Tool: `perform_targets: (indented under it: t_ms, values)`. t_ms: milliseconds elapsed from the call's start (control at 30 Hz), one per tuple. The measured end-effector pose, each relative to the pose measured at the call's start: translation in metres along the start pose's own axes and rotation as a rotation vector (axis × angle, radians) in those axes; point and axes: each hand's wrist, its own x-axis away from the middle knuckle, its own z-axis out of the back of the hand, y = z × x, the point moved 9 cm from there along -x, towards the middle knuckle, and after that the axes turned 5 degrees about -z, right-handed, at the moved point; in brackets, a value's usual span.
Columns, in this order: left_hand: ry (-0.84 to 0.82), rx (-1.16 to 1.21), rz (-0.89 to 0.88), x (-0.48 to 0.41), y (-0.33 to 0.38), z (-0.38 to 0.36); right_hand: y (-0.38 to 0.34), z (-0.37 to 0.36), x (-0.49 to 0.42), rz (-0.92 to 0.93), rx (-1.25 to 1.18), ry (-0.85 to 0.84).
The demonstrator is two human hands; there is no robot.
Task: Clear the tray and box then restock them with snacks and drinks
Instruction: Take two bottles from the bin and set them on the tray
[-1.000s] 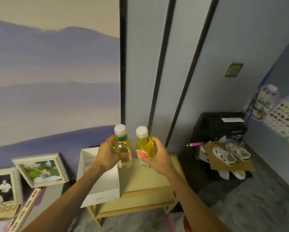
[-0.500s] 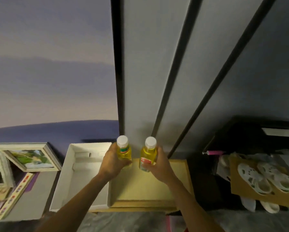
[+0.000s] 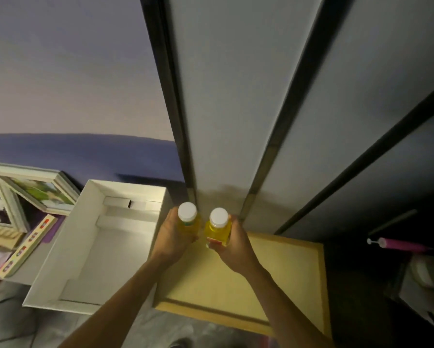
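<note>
Above the far left corner of the shallow yellow wooden tray (image 3: 273,272), the left hand (image 3: 172,238) grips a small white-capped plastic bottle of yellow liquid (image 3: 189,218) with fingers curled round its body, and the right hand (image 3: 233,244) grips a second white-capped bottle of yellow liquid with a red label (image 3: 218,228) in the same manner. Both bottles stand upright, just beside each other with a narrow gap between; whether their bases touch the tray cannot be told. An open white cardboard box (image 3: 60,249) lies just left of the tray, with framed pictures (image 3: 42,192) beyond it on the left.
</note>
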Motion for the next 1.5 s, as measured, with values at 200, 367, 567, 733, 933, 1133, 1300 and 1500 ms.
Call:
perform_targets:
  t_ms: [200,367,567,733,933,1133,1300,1500]
  values:
    - [0.049,0.167,0.031,-0.003,-0.018,-0.003,0.003,-0.025,-0.012,0.026,-0.011,-0.017]
    - [0.054,0.278,0.021,-0.004,-0.019,-0.002,-0.003,-0.031,-0.010,0.041,0.015,-0.032]
    - [0.048,0.162,0.019,0.003,-0.007,0.003,-0.015,-0.023,0.000,0.029,0.065,-0.038]
    - [0.040,0.122,-0.061,0.007,0.040,0.040,-0.049,0.010,0.017,0.025,0.159,-0.044]
    - [-0.128,-0.295,-0.124,-0.005,0.092,0.112,-0.138,0.080,0.046,0.035,0.405,0.008]
    - [-0.128,-0.520,-0.288,-0.009,0.161,0.196,-0.251,0.137,0.099,0.027,0.616,0.192]
    - [-0.118,-0.535,-0.376,0.019,0.224,0.263,-0.336,0.154,0.157,0.013,0.658,0.301]
    - [0.049,-0.617,-0.412,0.075,0.249,0.356,-0.424,0.136,0.213,0.114,0.710,0.311]
